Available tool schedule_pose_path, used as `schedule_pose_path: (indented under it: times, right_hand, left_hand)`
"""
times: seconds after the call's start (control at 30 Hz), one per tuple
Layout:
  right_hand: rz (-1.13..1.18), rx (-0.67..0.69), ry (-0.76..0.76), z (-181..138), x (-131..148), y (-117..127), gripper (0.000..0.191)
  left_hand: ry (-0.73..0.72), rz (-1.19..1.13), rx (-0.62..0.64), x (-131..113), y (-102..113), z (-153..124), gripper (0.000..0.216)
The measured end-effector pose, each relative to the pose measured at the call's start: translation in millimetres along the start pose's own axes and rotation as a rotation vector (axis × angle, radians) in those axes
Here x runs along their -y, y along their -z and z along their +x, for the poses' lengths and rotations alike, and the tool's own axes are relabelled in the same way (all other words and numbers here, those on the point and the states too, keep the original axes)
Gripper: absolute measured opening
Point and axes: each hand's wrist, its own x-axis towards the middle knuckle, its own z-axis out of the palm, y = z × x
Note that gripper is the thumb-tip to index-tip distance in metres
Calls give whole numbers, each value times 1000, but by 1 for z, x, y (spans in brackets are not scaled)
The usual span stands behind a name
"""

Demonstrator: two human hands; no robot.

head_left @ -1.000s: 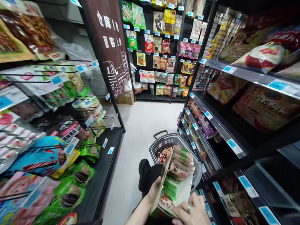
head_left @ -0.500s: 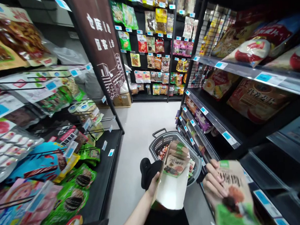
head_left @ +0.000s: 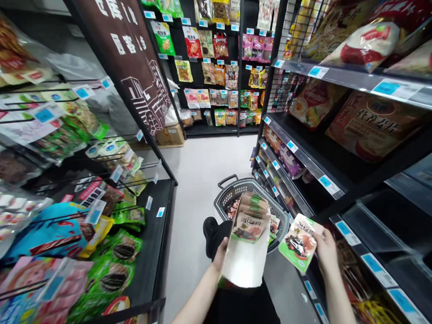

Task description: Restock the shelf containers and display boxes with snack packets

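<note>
My left hand grips the left side of an open cardboard display box, tilted so that its white inner wall faces me. Inside the box, a few brown-and-green food packets stand at the far end. My right hand pinches one flat food packet by its right edge, its printed front towards me, to the right of the box. Beyond and partly below the box, a grey shopping basket stands on the floor with small wrapped items and packets in it.
Shelves of bagged snacks line the left side. On the right runs a shelf unit with price tags and large bags. A rack of hanging packets closes the aisle's far end. A cardboard carton sits near the brown panel.
My right hand has moved left and away from me with the packet, closer to the basket. The packet now shows its whole front. The box in my left hand has shifted slightly.
</note>
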Motion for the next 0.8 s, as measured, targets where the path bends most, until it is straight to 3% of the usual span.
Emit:
schedule_pose_path:
  times: [0.17, 0.27, 0.37, 0.5, 0.6, 0.7, 0.8]
  right_hand:
    - [-218, -16, 6, 25, -21, -28, 24]
    - [-286, 12, 38, 27, -15, -28, 21]
    - [-268, 142, 132, 9, 6, -19, 28]
    - [-167, 329, 461, -44, 56, -17, 30]
    - [-261, 387, 751, -82, 88, -28, 25]
    - [-426, 309, 986, -99, 102, -43, 34]
    - [-606, 149, 1089, -100, 101, -55, 36]
  left_hand:
    - [8, 28, -67, -2, -6, 0, 53]
    - [66, 20, -33, -5, -11, -1, 47]
    - [60, 16, 1, -6, -11, 0, 53]
    - [4, 3, 15, -3, -7, 5, 54]
    - [13, 35, 23, -1, -5, 6, 52]
    - [-3, 72, 39, -1, -12, 5, 55]
    - [-43, 68, 109, -1, -26, 6, 58]
